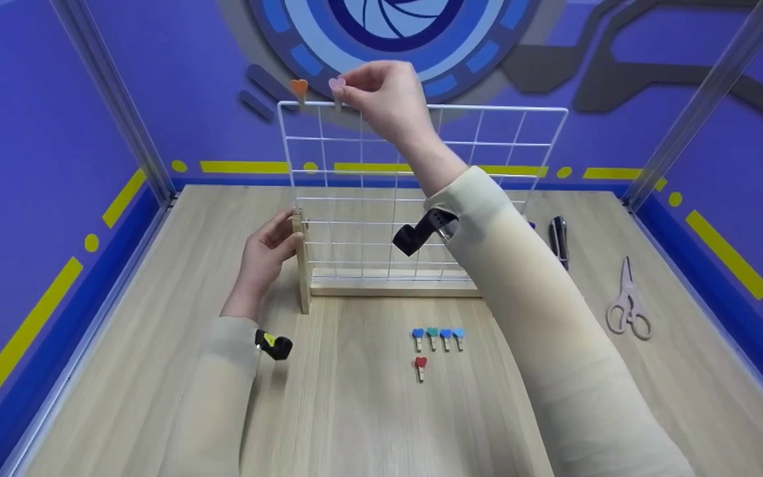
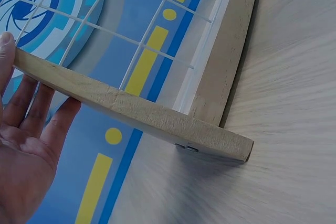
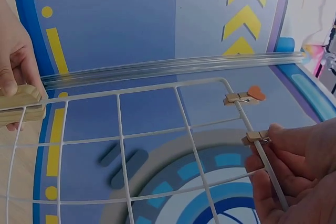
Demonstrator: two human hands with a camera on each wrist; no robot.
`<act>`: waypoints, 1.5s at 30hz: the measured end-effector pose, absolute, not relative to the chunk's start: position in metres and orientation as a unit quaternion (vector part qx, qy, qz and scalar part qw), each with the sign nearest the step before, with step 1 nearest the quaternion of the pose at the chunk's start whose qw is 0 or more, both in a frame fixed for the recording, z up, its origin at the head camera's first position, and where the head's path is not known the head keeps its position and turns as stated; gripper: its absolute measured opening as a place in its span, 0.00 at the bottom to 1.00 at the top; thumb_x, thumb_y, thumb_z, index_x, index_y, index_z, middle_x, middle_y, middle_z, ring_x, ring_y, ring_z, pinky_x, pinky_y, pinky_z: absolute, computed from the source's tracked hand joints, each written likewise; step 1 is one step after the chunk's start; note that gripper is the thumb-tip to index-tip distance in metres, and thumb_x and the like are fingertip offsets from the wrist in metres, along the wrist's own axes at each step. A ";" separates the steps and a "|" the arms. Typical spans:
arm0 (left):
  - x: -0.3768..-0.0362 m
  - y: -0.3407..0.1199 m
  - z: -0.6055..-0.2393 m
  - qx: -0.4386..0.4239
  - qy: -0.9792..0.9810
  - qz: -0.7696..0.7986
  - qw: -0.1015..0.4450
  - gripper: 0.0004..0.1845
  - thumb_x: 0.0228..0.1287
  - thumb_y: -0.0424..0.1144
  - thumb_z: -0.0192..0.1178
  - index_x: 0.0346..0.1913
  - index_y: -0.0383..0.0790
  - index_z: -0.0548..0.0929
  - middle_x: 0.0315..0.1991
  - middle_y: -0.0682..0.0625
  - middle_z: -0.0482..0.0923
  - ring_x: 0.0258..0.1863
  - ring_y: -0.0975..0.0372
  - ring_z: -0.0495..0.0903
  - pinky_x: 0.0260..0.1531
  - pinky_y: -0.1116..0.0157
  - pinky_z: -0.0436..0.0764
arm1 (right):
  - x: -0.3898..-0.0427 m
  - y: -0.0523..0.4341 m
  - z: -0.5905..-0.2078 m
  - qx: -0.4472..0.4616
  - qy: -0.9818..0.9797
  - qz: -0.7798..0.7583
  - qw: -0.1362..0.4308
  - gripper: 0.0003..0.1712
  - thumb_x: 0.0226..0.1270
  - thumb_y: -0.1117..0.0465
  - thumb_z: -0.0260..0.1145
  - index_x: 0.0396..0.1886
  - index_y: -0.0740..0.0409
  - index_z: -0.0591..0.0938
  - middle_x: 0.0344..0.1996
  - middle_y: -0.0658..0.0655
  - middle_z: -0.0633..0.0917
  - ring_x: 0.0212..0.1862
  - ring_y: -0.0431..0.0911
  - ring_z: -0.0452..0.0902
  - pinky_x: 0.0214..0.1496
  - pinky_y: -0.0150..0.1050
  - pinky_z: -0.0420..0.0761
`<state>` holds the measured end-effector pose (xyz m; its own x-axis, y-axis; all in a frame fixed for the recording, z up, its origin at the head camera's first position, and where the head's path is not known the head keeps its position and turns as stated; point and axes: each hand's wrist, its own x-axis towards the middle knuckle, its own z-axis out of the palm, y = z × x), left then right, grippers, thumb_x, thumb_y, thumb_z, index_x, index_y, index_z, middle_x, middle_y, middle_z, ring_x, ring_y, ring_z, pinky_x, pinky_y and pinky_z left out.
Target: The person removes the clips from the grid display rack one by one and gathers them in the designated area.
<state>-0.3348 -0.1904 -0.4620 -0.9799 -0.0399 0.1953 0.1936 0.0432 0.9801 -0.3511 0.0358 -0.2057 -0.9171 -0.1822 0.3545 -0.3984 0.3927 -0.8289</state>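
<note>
Pink clip point(image 1: 337, 83) in pinch of right hand point(image 1: 388, 99), wooden post point(image 1: 303, 275) in grip of left hand point(image 1: 263, 253)

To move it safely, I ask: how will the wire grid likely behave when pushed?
The wire grid should be stiff; its crossed wires look straight. It may tip, standing tall above a low wooden base, though the left hand, gripping the wooden side, might steady it.

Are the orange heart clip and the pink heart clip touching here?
Apart. The right wrist view shows a bare stretch of white wire between the orange heart clip and the pink heart clip, which the right hand pinches.
</note>
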 end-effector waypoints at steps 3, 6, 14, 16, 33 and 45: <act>-0.335 -0.190 -0.462 -0.050 -0.715 -0.692 0.085 0.30 0.73 0.31 0.62 0.75 0.38 0.70 0.69 0.35 0.75 0.53 0.72 0.81 0.52 0.73 0.85 | -0.351 0.035 -0.207 0.178 -0.822 0.531 0.107 0.12 0.69 0.54 0.72 0.47 0.55 0.90 0.45 0.53 0.91 0.44 0.40 0.84 0.48 0.29 0.83; -0.336 -0.190 -0.463 -0.052 -0.712 -0.695 0.086 0.30 0.73 0.30 0.62 0.75 0.38 0.70 0.69 0.35 0.75 0.52 0.73 0.82 0.51 0.73 0.85 | -0.352 0.035 -0.208 0.184 -0.813 0.540 0.114 0.11 0.69 0.56 0.73 0.45 0.56 0.90 0.44 0.53 0.91 0.43 0.41 0.85 0.47 0.29 0.83; -0.335 -0.190 -0.462 -0.049 -0.720 -0.687 0.082 0.30 0.73 0.31 0.62 0.76 0.39 0.69 0.69 0.37 0.75 0.55 0.69 0.81 0.51 0.73 0.85 | -0.353 0.036 -0.213 0.192 -0.795 0.560 0.131 0.09 0.68 0.58 0.73 0.43 0.57 0.90 0.41 0.54 0.91 0.41 0.42 0.86 0.46 0.30 0.83; -0.335 -0.190 -0.462 -0.050 -0.721 -0.686 0.081 0.30 0.73 0.32 0.62 0.76 0.40 0.69 0.69 0.37 0.76 0.57 0.66 0.81 0.52 0.72 0.85 | -0.353 0.036 -0.213 0.191 -0.791 0.566 0.135 0.08 0.68 0.59 0.74 0.42 0.57 0.90 0.41 0.54 0.91 0.41 0.42 0.86 0.45 0.30 0.83; -0.336 -0.188 -0.464 -0.055 -0.715 -0.692 0.085 0.30 0.73 0.32 0.62 0.76 0.39 0.70 0.70 0.37 0.75 0.57 0.68 0.81 0.53 0.71 0.85 | -0.335 0.059 -0.224 0.294 -0.666 0.675 0.121 0.13 0.70 0.65 0.70 0.52 0.60 0.84 0.40 0.56 0.90 0.42 0.49 0.89 0.48 0.40 0.90; -0.335 -0.187 -0.464 -0.052 -0.702 -0.705 0.087 0.30 0.73 0.30 0.61 0.76 0.37 0.69 0.69 0.35 0.74 0.53 0.73 0.81 0.52 0.73 0.85 | -0.302 0.094 -0.263 0.313 -0.678 0.660 0.087 0.14 0.66 0.68 0.73 0.50 0.60 0.85 0.39 0.59 0.88 0.37 0.50 0.90 0.43 0.43 0.91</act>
